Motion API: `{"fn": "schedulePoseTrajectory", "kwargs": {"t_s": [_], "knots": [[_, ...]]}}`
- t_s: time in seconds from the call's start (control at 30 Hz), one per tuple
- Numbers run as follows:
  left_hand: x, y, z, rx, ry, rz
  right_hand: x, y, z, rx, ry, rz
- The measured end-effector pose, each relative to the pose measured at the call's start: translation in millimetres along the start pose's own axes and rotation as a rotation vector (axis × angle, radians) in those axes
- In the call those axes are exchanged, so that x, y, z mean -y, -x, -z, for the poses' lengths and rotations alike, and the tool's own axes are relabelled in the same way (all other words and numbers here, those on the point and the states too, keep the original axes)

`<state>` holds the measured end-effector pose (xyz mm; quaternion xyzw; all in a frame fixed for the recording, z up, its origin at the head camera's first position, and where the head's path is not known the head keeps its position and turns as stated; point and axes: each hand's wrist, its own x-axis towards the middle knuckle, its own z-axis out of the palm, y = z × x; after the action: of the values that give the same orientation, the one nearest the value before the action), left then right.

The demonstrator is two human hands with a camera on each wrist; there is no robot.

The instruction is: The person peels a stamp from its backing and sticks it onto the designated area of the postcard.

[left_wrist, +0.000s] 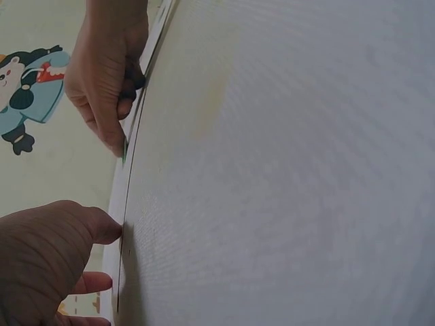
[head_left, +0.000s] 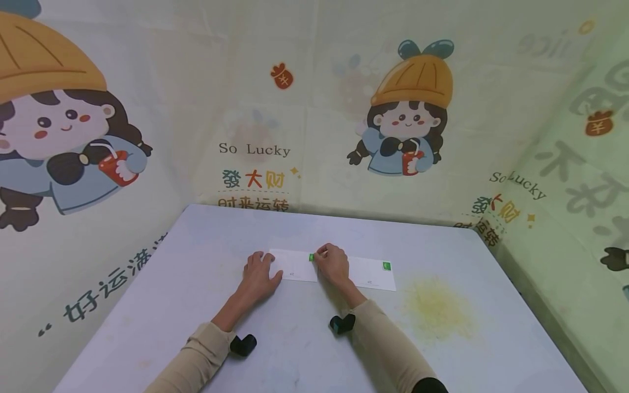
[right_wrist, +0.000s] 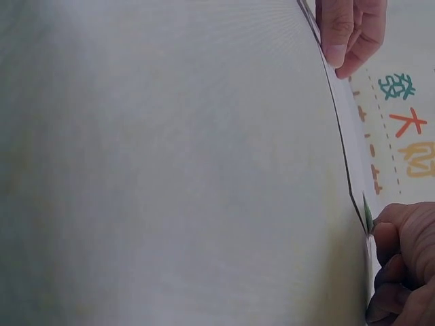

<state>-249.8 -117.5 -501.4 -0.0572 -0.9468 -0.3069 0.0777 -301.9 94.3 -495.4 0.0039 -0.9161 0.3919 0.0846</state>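
Note:
Two white envelopes lie side by side on the table. The left envelope (head_left: pixel 294 267) has a small green stamp (head_left: pixel 312 257) at its upper right corner. My right hand (head_left: pixel 334 264) pinches this stamp with thumb and fingertips; in the right wrist view the green stamp (right_wrist: pixel 367 212) stands up at an angle from the paper. With fingers spread, my left hand (head_left: pixel 259 274) rests at the left end of the same envelope, its thumb (left_wrist: pixel 107 227) on the near edge. The right envelope (head_left: pixel 366 275), partly behind my right hand, bears another green stamp (head_left: pixel 386 266) at its upper right corner.
A white table (head_left: pixel 295 344) carries the envelopes, with a yellowish stain (head_left: pixel 437 307) to their right. Printed cloth walls (head_left: pixel 319 180) stand behind the table and at both sides. Black wrist cameras sit at both of my cuffs.

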Motion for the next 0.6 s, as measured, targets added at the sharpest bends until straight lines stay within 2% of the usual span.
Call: {"fn": "schedulePoseTrajectory", "kwargs": {"t_s": [0.17, 0.3, 0.43, 0.6], "knots": [[0.3, -0.9, 0.0, 0.005, -0.006, 0.000, -4, -0.7, 3, -0.033, -0.066, -0.023], [0.7, -1.5, -1.5, 0.003, -0.012, -0.008, -10, 0.7, 9, -0.026, -0.116, 0.003], [0.9, -1.1, -2.4, 0.010, -0.011, -0.003, -15, 5.6, 15, 0.016, -0.091, 0.102], [-0.3, 0.6, -1.1, 0.014, -0.007, 0.011, -14, 12.7, 20, 0.082, 0.016, 0.243]]}}
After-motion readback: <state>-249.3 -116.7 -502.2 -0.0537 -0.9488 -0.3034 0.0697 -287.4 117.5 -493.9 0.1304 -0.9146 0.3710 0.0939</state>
